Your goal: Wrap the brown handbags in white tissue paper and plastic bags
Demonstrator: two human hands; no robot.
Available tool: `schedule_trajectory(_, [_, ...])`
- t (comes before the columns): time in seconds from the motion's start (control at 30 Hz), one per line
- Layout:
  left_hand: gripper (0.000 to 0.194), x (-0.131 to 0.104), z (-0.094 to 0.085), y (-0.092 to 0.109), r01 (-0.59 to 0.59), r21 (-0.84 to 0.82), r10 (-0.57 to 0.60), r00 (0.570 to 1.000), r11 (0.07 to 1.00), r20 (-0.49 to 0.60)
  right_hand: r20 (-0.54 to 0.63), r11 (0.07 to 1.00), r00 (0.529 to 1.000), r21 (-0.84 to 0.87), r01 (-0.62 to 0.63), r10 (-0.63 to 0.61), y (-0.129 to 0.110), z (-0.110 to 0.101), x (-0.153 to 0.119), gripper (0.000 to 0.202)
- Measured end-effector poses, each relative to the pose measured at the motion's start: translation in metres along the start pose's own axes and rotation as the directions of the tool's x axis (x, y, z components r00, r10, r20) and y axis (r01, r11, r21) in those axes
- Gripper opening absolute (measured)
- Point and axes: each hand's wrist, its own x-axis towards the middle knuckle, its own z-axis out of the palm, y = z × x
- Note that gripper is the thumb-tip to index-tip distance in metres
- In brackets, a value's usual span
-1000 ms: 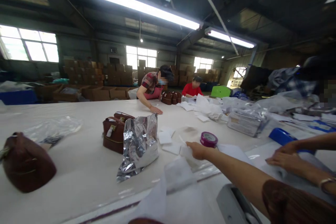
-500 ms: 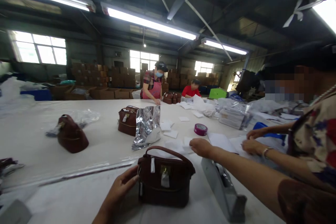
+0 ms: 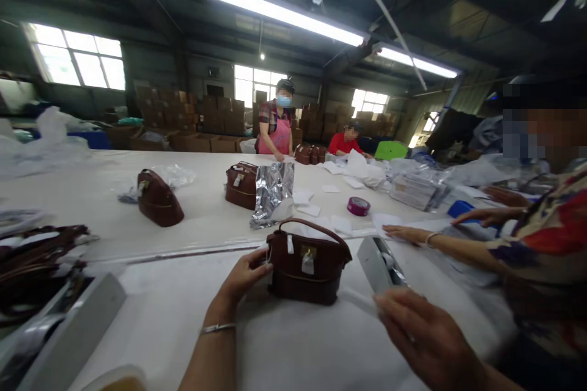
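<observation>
A dark brown handbag (image 3: 305, 281) with a raised top handle stands upright in front of me, a white-wrapped clasp on its front. My left hand (image 3: 247, 274) is closed at the bag's left end, thumb and fingers against its edge by a thin string loop. My right hand (image 3: 426, 330), smeared by motion, is to the right of the bag with fingers pinched. From its fingertips a blurred thin white sheet (image 3: 360, 300) reaches toward the bag. Just beyond that hand sits a grey tape dispenser (image 3: 380, 263).
Two more brown handbags (image 3: 160, 198) (image 3: 241, 186) stand farther back, one beside a silver foil bag (image 3: 274, 195). A purple tape roll (image 3: 358, 206) and white papers (image 3: 308, 210) lie mid-table. A grey box-like holder (image 3: 87, 324) is at left. A co-worker's hands (image 3: 408, 234) work at right.
My right hand has drawn back from the white papers toward me, now with a white sheet at its fingertips. My left hand stays at the bag. The view has tilted down and shifted left.
</observation>
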Motion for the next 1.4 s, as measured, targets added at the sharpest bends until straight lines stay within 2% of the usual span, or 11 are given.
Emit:
schedule_trajectory(0.1, [0.059, -0.003, -0.001, 0.004, -0.002, -0.034, 0.003, 0.999, 0.999, 0.045, 0.082, 0.983, 0.980, -0.017, 0.181, -0.179, -0.047, 0.012, -0.008, 0.034])
schedule_trajectory(0.2, [0.061, -0.007, -0.002, 0.008, -0.018, -0.081, 0.023, 0.998, 0.997, 0.059, 0.107, 0.972, 0.971, -0.070, 0.223, -0.215, -0.070, 0.042, -0.009, 0.029])
schedule_trajectory(0.37, [0.061, -0.009, 0.000, 0.010, -0.049, -0.094, 0.053, 0.998, 0.994, 0.044, 0.166, 0.974, 0.976, -0.154, 0.168, -0.142, -0.090, 0.110, -0.028, 0.019])
schedule_trajectory(0.5, [0.057, -0.008, 0.000, 0.009, -0.045, -0.083, 0.047, 0.999, 0.996, 0.025, 0.295, 0.998, 0.953, 0.027, 0.059, -0.064, -0.099, 0.122, -0.051, 0.029])
schedule_trajectory(0.63, [0.053, -0.004, -0.001, 0.005, -0.017, -0.111, 0.018, 1.000, 0.994, 0.006, 0.300, 0.992, 0.954, 0.130, -0.011, -0.028, -0.068, 0.084, -0.028, 0.048])
schedule_trajectory(0.73, [0.051, -0.001, -0.003, 0.002, -0.006, -0.120, 0.007, 1.000, 0.993, 0.008, 0.137, 0.993, 0.984, 0.013, -0.113, 0.110, -0.024, 0.061, 0.029, 0.060])
schedule_trajectory(0.8, [0.049, 0.000, -0.003, 0.001, -0.005, -0.120, 0.007, 1.000, 0.993, 0.012, 0.197, 0.977, 0.957, -0.032, -0.211, 0.213, 0.004, 0.059, 0.069, 0.079])
schedule_trajectory(0.87, [0.050, -0.001, -0.004, 0.000, -0.003, -0.124, 0.003, 1.000, 0.992, 0.006, 0.405, 0.952, 0.874, 0.025, -0.305, 0.269, 0.026, 0.067, 0.100, 0.095])
schedule_trajectory(1.0, [0.055, -0.002, -0.002, 0.000, 0.017, -0.089, -0.021, 0.999, 0.996, -0.043, 0.737, 0.884, 0.619, 0.062, -0.463, 0.272, 0.045, 0.088, 0.124, 0.112])
schedule_trajectory(1.27, [0.054, -0.001, -0.009, 0.036, 0.074, 0.161, -0.019, 0.947, 0.984, -0.320, 0.781, 0.938, 0.583, -0.011, -0.348, 0.225, 0.048, 0.096, 0.123, 0.052])
schedule_trajectory(1.4, [0.048, -0.014, -0.007, 0.076, 0.114, 0.377, 0.147, 0.789, 0.919, -0.596, 0.764, 0.941, 0.599, -0.030, -0.338, 0.240, 0.049, 0.098, 0.123, 0.048])
